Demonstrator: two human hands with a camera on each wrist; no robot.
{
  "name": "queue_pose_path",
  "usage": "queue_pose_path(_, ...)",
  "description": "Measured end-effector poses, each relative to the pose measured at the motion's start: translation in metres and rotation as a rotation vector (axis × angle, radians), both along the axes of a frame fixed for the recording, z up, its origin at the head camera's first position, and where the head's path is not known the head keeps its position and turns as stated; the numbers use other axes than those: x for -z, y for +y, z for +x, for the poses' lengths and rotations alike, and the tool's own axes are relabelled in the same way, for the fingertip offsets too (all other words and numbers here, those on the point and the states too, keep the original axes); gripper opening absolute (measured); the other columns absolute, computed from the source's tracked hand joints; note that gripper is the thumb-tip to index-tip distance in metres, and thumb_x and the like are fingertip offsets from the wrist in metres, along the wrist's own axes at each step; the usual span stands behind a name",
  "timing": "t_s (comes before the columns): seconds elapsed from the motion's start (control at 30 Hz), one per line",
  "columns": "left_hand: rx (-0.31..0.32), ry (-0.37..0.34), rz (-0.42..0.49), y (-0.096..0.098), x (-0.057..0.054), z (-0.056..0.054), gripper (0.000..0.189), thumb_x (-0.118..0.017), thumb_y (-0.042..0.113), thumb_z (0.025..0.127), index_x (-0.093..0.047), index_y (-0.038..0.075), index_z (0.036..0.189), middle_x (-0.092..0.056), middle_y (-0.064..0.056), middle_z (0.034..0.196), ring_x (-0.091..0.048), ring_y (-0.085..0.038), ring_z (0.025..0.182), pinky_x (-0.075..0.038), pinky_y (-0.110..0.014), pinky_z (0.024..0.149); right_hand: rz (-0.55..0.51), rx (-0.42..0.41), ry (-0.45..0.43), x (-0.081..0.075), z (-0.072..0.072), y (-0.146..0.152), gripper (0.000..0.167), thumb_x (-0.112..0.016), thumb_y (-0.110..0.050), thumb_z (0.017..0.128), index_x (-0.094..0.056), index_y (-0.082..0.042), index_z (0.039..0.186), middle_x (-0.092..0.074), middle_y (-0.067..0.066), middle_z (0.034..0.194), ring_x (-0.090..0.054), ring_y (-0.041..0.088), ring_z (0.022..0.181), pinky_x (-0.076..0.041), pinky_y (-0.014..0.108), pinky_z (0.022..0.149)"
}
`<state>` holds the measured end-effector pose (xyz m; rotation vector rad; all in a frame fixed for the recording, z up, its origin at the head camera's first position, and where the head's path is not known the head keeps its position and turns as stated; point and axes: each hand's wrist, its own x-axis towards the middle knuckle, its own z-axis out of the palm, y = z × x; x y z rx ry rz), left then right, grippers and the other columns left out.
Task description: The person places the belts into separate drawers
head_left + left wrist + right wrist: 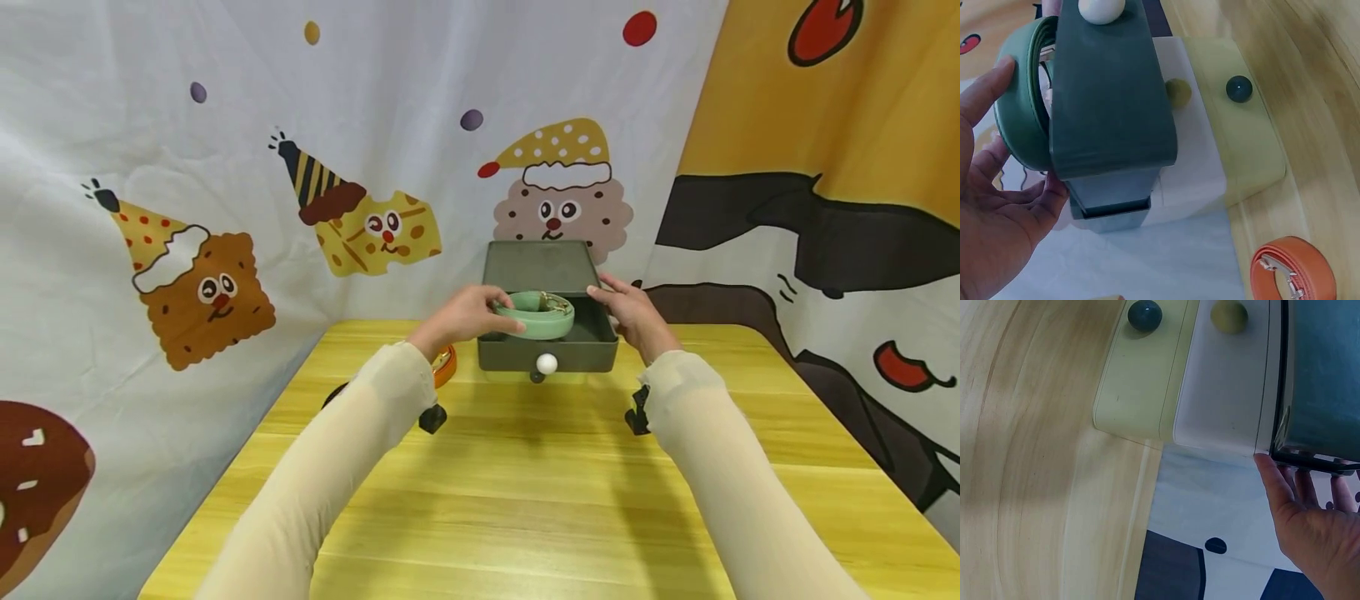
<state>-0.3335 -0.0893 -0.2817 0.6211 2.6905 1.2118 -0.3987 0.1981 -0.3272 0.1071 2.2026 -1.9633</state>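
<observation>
— Green coiled belt point(542, 314), where is it?
— Over the open top drawer point(551, 350) of the small drawer unit point(1222, 144), at its left side. Left hand point(467, 314) holds it, fingers curled round the outer edge of the coil; the left wrist view shows the thumb on the belt's rim and the palm just beside the drawer's side wall.
— Right hand point(632, 315)?
— Fingers straight, laid against the drawer's right side. The right wrist view shows the fingertips point(1285, 487) touching the dark drawer's edge. It grips nothing.
— Drawer details?
— Dark grey-green with a white round knob point(547, 363) on the front. Below it are a white tier with a yellowish knob point(1229, 315) and a pale yellow tier with a dark knob point(1144, 314).
— Anything else?
— An orange coiled belt point(1292, 273) lies on the yellow wooden bench point(525, 483), left of the unit, partly behind the left forearm in the head view. A cartoon-print cloth point(225, 167) hangs behind.
</observation>
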Motion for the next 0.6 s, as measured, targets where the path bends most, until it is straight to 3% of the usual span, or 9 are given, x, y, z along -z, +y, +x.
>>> queue_pose_path(0.3, -0.018, -0.001, -0.052, 0.015, 0.004, -0.004, 0.031, -0.079, 0.038, 0.086, -0.064, 0.016, 0.103, -0.057, -0.005, 0.088, -0.044, -0.017, 0.068, -0.041, -0.032, 0.064, -0.013, 0.008, 0.0, 0.0, 0.001, -0.001, 0.067, -0.057, -0.035, 0.102, -0.021, -0.034, 0.158, -0.021, 0.006, 0.163, -0.023, 0.028, 0.148, -0.029, 0.053, 0.113)
queue_pose_path(0.6, -0.054, 0.082, -0.18, 0.033, 0.009, -0.012, 0.033, -0.078, 0.035, 0.087, -0.063, 0.012, 0.107, -0.062, -0.005, 0.112, -0.053, -0.02, 0.082, -0.046, -0.033, 0.076, -0.014, 0.005, 0.002, -0.001, 0.002, -0.002, 0.067, -0.056, -0.034, 0.102, -0.02, -0.033, 0.159, -0.019, 0.006, 0.163, -0.023, 0.028, 0.147, -0.032, 0.053, 0.112)
